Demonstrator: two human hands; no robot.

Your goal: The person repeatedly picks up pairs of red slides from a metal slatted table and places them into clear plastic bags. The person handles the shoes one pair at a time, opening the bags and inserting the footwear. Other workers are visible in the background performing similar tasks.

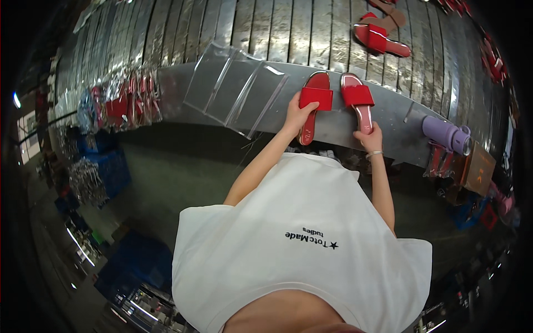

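Observation:
Two red slide sandals lie side by side before me, toes pointing away, at the metal ledge (338,119). My left hand (300,112) grips the left sandal (317,99) at its side, the thumb over the edge of its wide strap. At the heel end of the right sandal (358,95), my right hand (368,137) is closed on the sole. A bracelet circles the right wrist. Left of the sandals lies a clear plastic tray with long compartments (236,89), tilted on the ledge; nothing shows in it.
More red sandals (377,39) rest on the slatted metal conveyor (277,33) beyond the ledge. A purple bottle (446,134) lies at the ledge's right end, near a cardboard box (477,171). Wrapped red items (133,102) hang at the left, above a blue crate (109,173).

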